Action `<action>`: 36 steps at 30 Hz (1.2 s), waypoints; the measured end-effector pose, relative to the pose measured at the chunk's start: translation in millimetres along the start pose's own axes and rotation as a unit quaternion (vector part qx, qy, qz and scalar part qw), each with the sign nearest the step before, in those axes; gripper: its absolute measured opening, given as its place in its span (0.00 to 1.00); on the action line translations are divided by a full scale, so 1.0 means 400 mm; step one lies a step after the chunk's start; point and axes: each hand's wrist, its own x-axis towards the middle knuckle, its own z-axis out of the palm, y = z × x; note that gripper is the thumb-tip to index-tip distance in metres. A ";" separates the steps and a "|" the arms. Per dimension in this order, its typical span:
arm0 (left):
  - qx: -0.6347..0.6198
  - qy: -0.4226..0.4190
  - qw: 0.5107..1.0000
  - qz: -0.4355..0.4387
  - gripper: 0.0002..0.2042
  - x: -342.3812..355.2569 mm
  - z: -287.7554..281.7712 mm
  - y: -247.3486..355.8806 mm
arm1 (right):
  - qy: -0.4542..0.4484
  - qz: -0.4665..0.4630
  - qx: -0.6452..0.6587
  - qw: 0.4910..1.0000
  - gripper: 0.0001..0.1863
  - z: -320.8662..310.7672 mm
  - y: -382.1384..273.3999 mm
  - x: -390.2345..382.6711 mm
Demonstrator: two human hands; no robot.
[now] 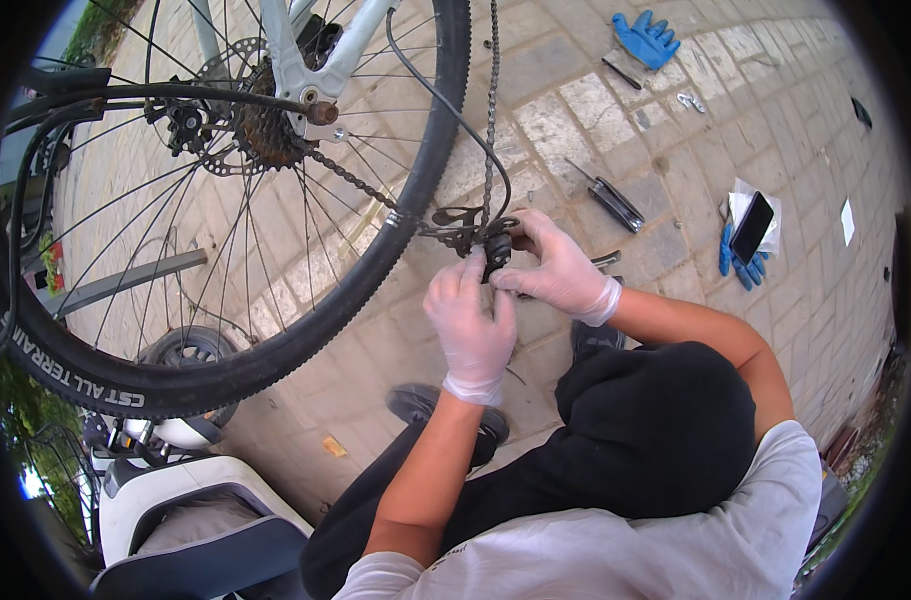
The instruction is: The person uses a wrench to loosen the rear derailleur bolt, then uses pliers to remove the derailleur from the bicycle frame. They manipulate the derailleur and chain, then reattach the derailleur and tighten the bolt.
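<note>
A dark rear derailleur hangs off the bike beside the rear tyre, with the bike chain running down into it and a cable curving to it from the frame. Both my hands wear thin translucent gloves. My right hand grips the derailleur from the right, thumb below and fingers curled behind. From below, my left hand pinches its lower part; the fingertips partly hide what they press. The rear wheel stands to the left, its rusty cassette linked to the derailleur by another stretch of chain.
On the paving to the right lie a folding multi-tool, a phone, blue gloves, a thin black tool and small silver parts. A white scooter stands at lower left. My black-clad knee is close below my hands.
</note>
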 end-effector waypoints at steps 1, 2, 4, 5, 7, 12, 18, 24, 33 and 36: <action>-0.017 -0.012 1.000 -0.001 0.21 0.002 -0.002 0.002 | 0.009 -0.049 -0.027 0.998 0.26 -0.004 0.005 0.001; -0.036 -0.020 0.999 0.004 0.21 0.005 -0.006 0.004 | 0.021 -0.055 -0.059 0.997 0.26 -0.009 0.008 0.000; -0.099 -0.054 0.993 -0.032 0.20 0.012 -0.021 0.007 | 0.035 -0.085 -0.117 0.989 0.26 -0.019 0.010 0.002; -0.139 -0.067 0.987 -0.049 0.20 0.019 -0.031 0.007 | 0.036 -0.112 -0.144 0.983 0.26 -0.028 0.009 0.006; -0.155 -0.029 0.983 -0.098 0.18 0.042 -0.057 0.008 | 0.040 -0.123 -0.171 0.977 0.25 -0.046 0.005 0.012; -0.029 -0.014 0.996 0.086 0.23 0.196 -0.133 0.016 | 0.071 -0.228 -0.318 0.917 0.21 -0.101 -0.034 0.034; 0.117 -0.193 0.956 0.185 0.13 0.300 -0.121 0.071 | 0.059 -0.193 -0.273 0.941 0.23 -0.116 -0.063 0.021; 0.155 -0.235 0.952 0.124 0.08 0.306 -0.103 0.090 | 0.043 -0.180 -0.266 0.946 0.23 -0.156 -0.062 0.041; 0.116 -0.109 0.986 0.056 0.05 0.270 -0.106 0.135 | 0.071 -0.263 -0.338 0.901 0.27 -0.144 -0.114 0.056; 0.075 -0.063 0.994 0.048 0.05 0.254 -0.105 0.123 | 0.073 -0.314 -0.425 0.846 0.28 -0.136 -0.170 0.071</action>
